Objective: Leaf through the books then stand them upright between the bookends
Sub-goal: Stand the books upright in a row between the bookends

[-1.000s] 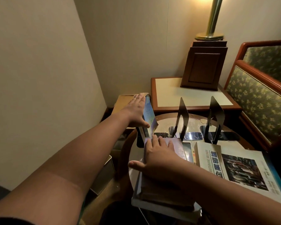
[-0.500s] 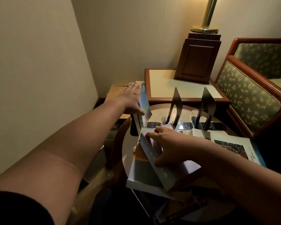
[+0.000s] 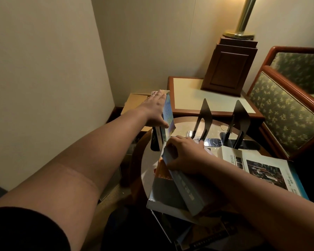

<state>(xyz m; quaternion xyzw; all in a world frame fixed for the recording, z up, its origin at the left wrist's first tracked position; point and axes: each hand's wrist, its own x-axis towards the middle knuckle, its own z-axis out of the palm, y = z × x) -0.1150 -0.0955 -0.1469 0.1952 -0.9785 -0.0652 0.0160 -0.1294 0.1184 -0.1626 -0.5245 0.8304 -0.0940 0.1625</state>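
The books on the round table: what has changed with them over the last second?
The right hand, which lay flat on the top book of the stack, has taken hold of that grey book and tipped its left edge up off the stack. The left hand stays pressed against the upright book at the table's left side. The two bookends and the white book have not moved.

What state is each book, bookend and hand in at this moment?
Blue book: upright, steadied by the left hand.
Left hand: flat against that book's side.
Grey book: tilted up on one edge, partly lifted.
Right hand: gripping the grey book's top.
White book: lying flat.
Bookends: standing, nothing between them.
Lamp: lit.
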